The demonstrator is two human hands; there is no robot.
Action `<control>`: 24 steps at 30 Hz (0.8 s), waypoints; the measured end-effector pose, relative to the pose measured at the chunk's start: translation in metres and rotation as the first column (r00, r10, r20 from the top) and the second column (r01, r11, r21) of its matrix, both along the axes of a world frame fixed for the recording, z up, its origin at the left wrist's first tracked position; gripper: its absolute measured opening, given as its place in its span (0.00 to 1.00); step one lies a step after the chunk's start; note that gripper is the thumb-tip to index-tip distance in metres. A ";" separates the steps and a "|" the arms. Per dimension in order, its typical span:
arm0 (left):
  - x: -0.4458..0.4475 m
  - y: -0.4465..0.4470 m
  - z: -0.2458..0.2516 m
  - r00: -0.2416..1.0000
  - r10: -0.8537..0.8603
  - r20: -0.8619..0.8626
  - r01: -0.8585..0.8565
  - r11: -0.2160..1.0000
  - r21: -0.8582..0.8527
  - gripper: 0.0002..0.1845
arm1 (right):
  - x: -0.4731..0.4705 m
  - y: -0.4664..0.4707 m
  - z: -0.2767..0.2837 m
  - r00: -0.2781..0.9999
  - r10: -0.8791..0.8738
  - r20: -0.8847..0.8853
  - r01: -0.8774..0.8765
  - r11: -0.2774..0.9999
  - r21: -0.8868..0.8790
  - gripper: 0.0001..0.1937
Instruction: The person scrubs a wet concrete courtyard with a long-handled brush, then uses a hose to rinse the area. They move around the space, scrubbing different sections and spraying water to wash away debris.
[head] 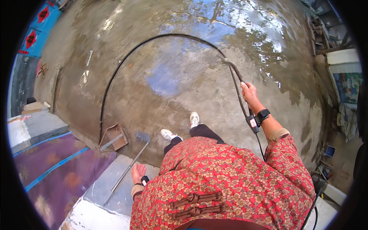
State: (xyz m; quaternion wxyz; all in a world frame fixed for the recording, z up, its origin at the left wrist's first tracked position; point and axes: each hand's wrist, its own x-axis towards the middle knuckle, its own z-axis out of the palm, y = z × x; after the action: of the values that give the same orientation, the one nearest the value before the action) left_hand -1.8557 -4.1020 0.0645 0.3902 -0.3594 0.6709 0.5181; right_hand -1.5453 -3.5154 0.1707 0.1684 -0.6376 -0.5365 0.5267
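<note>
My right hand (249,93) is closed around a dark hose (164,35), out to the right of my body. From there the hose arcs over the wet concrete to the left and comes down beside a dustpan (112,138). Another dark strand runs close beside it at my wrist, where a small box-shaped device hangs. My left hand (138,172) is low at my left side, fingers apart, with nothing seen in it. Just beside it a broom (126,169) with a metal handle and grey bristle head leans across the step.
Wet concrete floor (172,109) with puddles lies ahead of my shoes. A grey and white step (100,187) and a purple patterned mat (66,169) are at lower left. Blue doors (40,31) stand at upper left; a white panel (345,74) and clutter line the right.
</note>
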 end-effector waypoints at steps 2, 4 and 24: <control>0.010 0.000 0.006 0.999 -0.016 -0.033 0.015 1.000 -0.013 0.27 | -0.007 -0.003 -0.002 0.994 -0.011 -0.113 0.001 0.996 -0.085 0.13; 0.018 0.005 0.013 1.000 -0.005 -0.007 0.005 1.000 -0.020 0.25 | -0.019 -0.007 -0.006 0.982 -0.034 -0.188 0.013 0.994 -0.107 0.11; 0.017 0.357 0.119 0.141 -0.858 -0.493 0.734 -0.244 0.634 0.20 | -0.249 -0.088 0.082 0.567 -0.361 -0.740 -0.115 0.855 -0.505 0.12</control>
State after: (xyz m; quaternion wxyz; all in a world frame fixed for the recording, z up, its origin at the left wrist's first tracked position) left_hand -1.8391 -3.7450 0.1834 0.7827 0.3545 0.3864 0.3353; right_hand -1.7947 -3.6033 0.2529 0.2620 -0.3802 -0.1941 0.8655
